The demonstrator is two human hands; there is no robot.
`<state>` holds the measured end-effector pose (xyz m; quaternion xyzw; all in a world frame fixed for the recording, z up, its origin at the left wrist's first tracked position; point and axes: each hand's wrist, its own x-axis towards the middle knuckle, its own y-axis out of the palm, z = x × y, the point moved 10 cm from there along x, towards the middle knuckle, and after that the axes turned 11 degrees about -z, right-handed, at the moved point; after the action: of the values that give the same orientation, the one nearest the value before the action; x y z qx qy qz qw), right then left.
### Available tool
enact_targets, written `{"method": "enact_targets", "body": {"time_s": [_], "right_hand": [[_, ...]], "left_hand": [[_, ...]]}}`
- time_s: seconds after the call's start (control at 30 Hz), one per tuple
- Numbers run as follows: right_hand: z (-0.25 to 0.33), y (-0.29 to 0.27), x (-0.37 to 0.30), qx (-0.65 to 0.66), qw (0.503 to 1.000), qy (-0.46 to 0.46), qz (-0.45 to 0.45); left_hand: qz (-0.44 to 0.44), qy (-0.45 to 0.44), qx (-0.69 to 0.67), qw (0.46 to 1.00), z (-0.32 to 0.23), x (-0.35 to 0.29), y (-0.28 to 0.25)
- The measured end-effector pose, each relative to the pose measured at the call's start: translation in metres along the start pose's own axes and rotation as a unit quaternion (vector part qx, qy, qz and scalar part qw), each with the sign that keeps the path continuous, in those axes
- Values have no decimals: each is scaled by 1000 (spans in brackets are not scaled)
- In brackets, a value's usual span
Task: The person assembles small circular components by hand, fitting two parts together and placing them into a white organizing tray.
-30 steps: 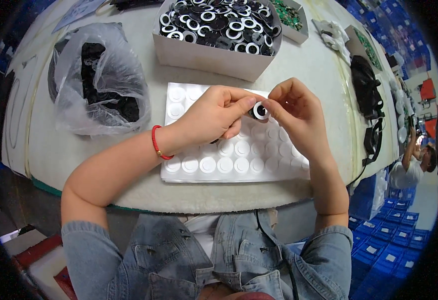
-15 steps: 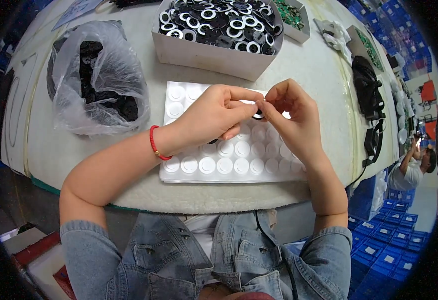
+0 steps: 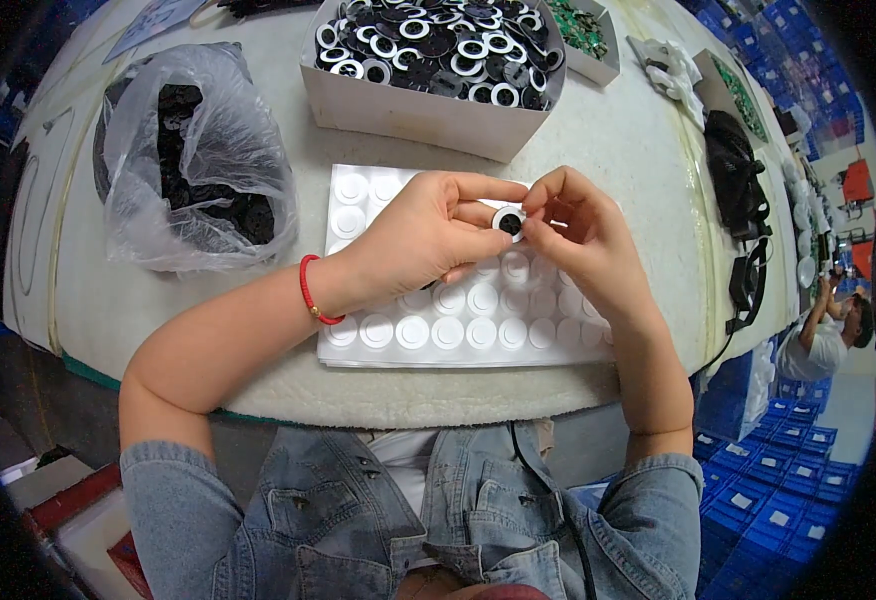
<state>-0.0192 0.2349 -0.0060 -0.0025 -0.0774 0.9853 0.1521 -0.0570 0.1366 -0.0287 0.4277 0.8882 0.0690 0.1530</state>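
Observation:
A small round black part with a white ring (image 3: 507,222) is held up between my two hands, its ringed face turned up. My left hand (image 3: 426,226) pinches its left side between thumb and fingers. My right hand (image 3: 580,228) has thumb and fingertips closed on its right edge. Both hands are above a white plastic tray (image 3: 413,361) with rows of round recesses. Under my left hand's curled fingers a bit of something black shows, mostly hidden.
Beyond the tray stands a white box (image 3: 408,115) heaped with similar black-and-white parts. A clear plastic bag (image 3: 233,150) of black pieces lies left. Farther back are boxes of green circuit boards (image 3: 583,30); a black pouch (image 3: 733,180) lies right. Another person (image 3: 823,335) is at far right.
The ringed part has tilted, so its face now shows between my fingers. My right fingertips have shifted slightly at its edge; my left hand has barely moved.

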Motion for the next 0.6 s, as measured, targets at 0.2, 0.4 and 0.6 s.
{"method": "enact_targets", "body": {"time_s": [0.2,0.4,0.6], "right_hand": [[-9,17,-8,1,997,45,62],[20,14,14,-71,996,2,62],[81,-20,59,-89,974,-169,-125]], "left_hand": [[-8,1,0,1000,0,1,-2],[5,37,5,999,-5,2,-5],[5,-36,-133,990,1,8,-13]]}}
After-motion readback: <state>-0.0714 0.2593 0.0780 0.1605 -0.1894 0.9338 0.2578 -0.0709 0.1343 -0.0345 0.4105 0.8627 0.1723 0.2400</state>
